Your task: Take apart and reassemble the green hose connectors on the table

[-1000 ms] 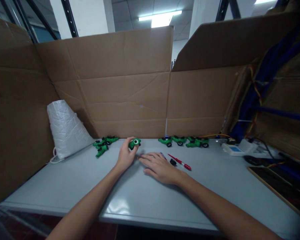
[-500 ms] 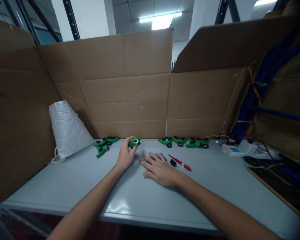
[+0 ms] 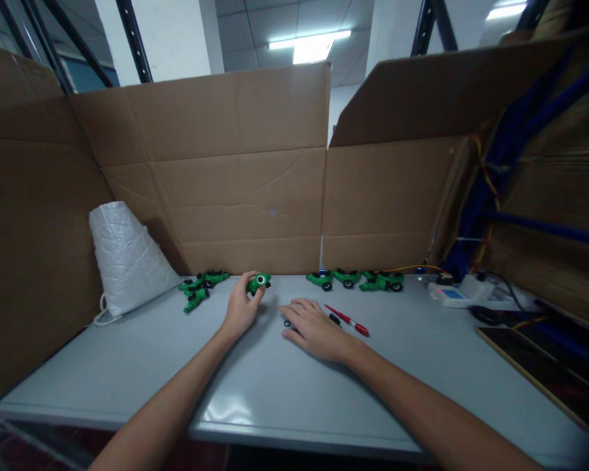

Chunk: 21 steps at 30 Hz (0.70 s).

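Head view: green toy (image 3: 258,283) is gripped by left hand (image 3: 240,309); black ring (image 3: 287,323) may be flicked away by flat, open right hand (image 3: 315,329).

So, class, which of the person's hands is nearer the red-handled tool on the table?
Right. The right hand rests on the table just left of the red-handled tool; the left hand is farther left, gripping a green part.

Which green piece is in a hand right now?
The lone green piece with the white ring, pinched in the left hand; the left cluster and right row lie untouched on the table.
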Tool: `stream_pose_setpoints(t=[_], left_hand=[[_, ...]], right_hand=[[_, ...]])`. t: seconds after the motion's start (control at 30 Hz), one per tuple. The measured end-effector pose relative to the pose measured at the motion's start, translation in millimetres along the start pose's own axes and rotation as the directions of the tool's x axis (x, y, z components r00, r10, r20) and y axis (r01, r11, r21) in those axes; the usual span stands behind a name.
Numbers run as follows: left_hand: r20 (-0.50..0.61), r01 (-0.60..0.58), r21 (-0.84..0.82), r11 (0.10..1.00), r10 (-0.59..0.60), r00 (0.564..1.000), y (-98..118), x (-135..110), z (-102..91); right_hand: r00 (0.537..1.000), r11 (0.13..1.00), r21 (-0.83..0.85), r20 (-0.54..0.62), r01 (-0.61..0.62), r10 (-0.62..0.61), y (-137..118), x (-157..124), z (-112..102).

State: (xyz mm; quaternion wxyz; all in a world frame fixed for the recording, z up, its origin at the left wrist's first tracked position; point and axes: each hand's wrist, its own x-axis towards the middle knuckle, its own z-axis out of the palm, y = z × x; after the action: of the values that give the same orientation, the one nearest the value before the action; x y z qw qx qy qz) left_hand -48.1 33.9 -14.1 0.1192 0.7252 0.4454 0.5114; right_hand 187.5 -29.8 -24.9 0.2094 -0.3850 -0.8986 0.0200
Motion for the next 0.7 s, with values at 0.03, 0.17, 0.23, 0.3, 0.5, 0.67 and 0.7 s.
stream_pose_setpoints(t=[0.03,0.17,0.23,0.3,0.5,0.67,0.7], left_hand=[[-0.001,0.001,0.003,1.0,-0.001,1.0,0.2,0.0,-0.3],[-0.005,0.005,0.009,1.0,-0.005,1.0,0.4,-0.2,-1.7],[-0.004,0.006,0.012,1.0,-0.006,1.0,0.7,-0.3,-2.1],[0.0,0.003,0.02,1.0,-0.003,1.0,1.4,-0.5,-2.1],[0.026,-0.019,0.026,0.999,0.019,0.999,1.8,-2.5,-0.8],[0.049,-0.032,0.029,0.999,0.03,0.998,4.6,-3.0,-1.5],[0.05,-0.037,0.031,0.999,0.035,0.998,5.8,-3.0,-1.7]], right_hand=[[1.0,1.0,-0.004,-0.007,0.0,0.0,1.2,0.0,0.3],[1.0,1.0,-0.022,-0.022,0.008,-0.009,5.1,0.8,2.8],[1.0,1.0,-0.023,-0.022,0.017,-0.017,5.7,1.3,3.8],[1.0,1.0,-0.016,-0.019,0.025,-0.025,5.7,1.4,4.2],[0.999,1.0,0.001,-0.023,0.026,-0.026,6.4,0.6,4.4],[1.0,1.0,-0.013,-0.028,0.01,-0.01,6.8,2.0,2.1],[1.0,1.0,-0.016,-0.029,0.006,-0.006,6.8,2.1,1.4]])
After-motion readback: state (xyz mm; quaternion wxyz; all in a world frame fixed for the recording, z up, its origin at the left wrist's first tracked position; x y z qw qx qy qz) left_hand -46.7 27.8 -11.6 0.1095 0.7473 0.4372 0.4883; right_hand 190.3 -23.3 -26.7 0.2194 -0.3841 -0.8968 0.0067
